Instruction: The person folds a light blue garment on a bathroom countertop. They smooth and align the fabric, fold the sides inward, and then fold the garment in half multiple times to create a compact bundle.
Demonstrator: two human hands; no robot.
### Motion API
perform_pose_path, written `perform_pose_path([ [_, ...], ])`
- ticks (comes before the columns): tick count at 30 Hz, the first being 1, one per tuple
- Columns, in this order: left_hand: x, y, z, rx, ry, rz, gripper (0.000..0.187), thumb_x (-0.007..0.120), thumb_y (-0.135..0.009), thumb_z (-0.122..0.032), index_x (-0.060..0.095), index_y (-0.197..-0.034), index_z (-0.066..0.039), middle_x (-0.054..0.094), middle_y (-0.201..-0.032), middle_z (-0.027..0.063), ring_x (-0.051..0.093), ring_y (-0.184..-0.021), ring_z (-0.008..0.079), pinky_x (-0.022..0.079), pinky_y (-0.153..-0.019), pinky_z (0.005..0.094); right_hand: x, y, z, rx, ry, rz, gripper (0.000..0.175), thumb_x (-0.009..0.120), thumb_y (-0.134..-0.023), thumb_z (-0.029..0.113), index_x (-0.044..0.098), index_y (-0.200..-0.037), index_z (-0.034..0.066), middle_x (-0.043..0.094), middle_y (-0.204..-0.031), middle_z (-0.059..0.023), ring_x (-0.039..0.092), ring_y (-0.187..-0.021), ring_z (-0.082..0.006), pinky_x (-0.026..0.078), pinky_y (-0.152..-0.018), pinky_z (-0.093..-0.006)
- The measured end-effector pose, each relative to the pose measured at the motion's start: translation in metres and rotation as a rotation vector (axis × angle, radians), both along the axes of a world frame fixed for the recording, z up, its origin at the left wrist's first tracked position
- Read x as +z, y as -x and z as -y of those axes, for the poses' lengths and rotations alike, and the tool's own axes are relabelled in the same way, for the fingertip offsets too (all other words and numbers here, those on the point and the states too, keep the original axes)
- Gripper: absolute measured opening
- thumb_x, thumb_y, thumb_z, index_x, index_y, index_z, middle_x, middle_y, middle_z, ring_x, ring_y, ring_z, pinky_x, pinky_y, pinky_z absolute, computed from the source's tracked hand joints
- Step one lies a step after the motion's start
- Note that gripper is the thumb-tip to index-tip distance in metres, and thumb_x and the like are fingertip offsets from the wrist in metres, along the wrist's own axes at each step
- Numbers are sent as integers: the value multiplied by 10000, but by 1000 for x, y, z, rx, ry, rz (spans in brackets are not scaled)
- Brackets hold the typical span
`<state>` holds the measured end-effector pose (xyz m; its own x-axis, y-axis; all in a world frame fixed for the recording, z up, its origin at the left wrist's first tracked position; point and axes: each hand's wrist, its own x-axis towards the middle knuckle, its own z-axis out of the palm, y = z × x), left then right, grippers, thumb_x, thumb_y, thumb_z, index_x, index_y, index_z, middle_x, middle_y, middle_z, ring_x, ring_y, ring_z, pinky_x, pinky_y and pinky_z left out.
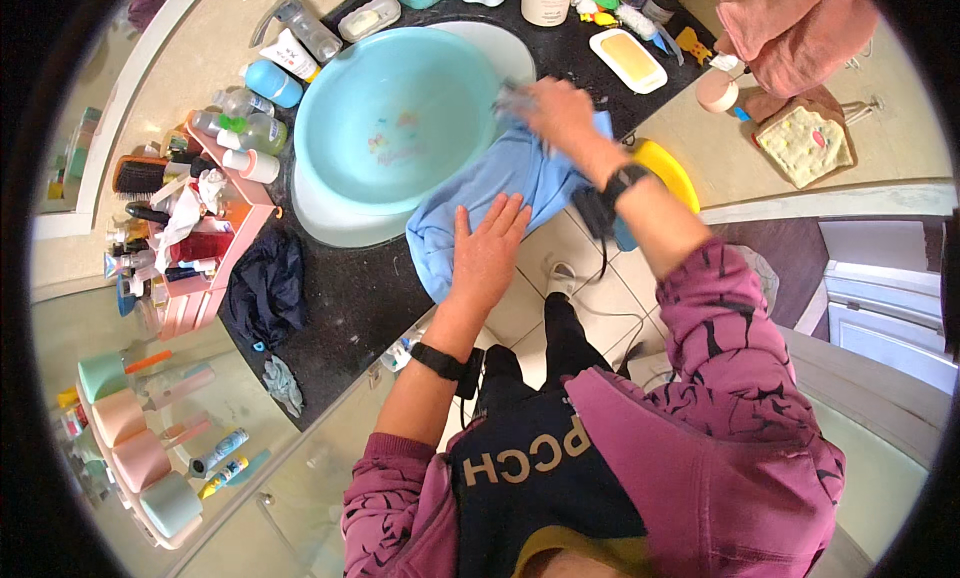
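A light blue cloth garment [487, 180] lies along the counter's front edge, partly against the rim of a pale turquoise plastic basin [319, 158]. My left hand [487, 252] rests flat on the garment with its fingers spread. Over its far right end is my right hand [562, 113], curled around a small greyish item [514, 100] that is too blurred to name. Printed flowers show on the basin's bottom, and the basin sits over a white washbasin [337, 229].
Bottles and a hairbrush [141, 175] crowd a pink organizer [247, 237] at left. Dark crumpled cloth [268, 285] lies on the black counter [352, 293]. Farther back is a soap dish [628, 60]. A yellow basin [667, 169] stands beyond my right forearm; pink towels [795, 30] hang at right.
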<state>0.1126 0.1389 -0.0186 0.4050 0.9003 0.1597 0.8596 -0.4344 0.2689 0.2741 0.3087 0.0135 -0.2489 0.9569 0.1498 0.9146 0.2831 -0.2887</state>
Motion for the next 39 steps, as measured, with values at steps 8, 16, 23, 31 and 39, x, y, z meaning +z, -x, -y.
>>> perform_pose_path([
  [8, -4, 3, 4, -17, -3, -70, 514, 569, -856, -80, 552, -1368, -123, 495, -1486, 31, 437, -1394, 204, 269, -1105, 656, -33, -22, 0, -33, -252, -25, 318, 623, -871, 254, 694, -1180, 232, 656, -1086, -64, 612, -1037, -297, 470, -902, -441],
  [16, 11, 3, -2, 105, 318, 256, 768, 751, -808, -313, 418, -1460, -79, 424, -1530, 119, 377, -1433, 266, 190, -1142, 656, -51, -62, -11, -68, 144, -114, 661, 733, -756, 494, 601, -1274, 106, 668, -1091, -192, 647, -1042, -368, 524, -871, -477],
  [23, 53, -17, -17, 119, 427, 907, 1102, 916, -659, -275, 233, -1478, 2, 464, -1450, 160, 472, -1338, 294, 348, -1118, 511, 51, 8, 93, 194, 300, -944, 669, 721, -765, 408, 600, -1327, 66, 636, -1232, -233, 635, -1098, -367, 494, -959, -392],
  [31, 145, 56, -7, 448, 420, 1711, 500, 667, -877, -107, 519, -1351, -52, 612, -1277, 117, 610, -1161, 265, 503, -978, 422, 155, 15, 98, 900, -163, -1168, 427, 522, -1019, 268, 553, -1347, -4, 581, -1371, -115, 513, -1305, -208, 393, -1097, -351],
  [39, 287, 86, -12, -452, 541, 2220, 580, 653, -896, -206, 437, -1417, -67, 499, -1436, 164, 478, -1341, 362, 421, -1056, 644, 55, -38, 93, -472, 1147, -1782, 509, 534, -936, 653, 616, -1024, 158, 658, -924, 2, 608, -819, -149, 477, -754, -368],
])
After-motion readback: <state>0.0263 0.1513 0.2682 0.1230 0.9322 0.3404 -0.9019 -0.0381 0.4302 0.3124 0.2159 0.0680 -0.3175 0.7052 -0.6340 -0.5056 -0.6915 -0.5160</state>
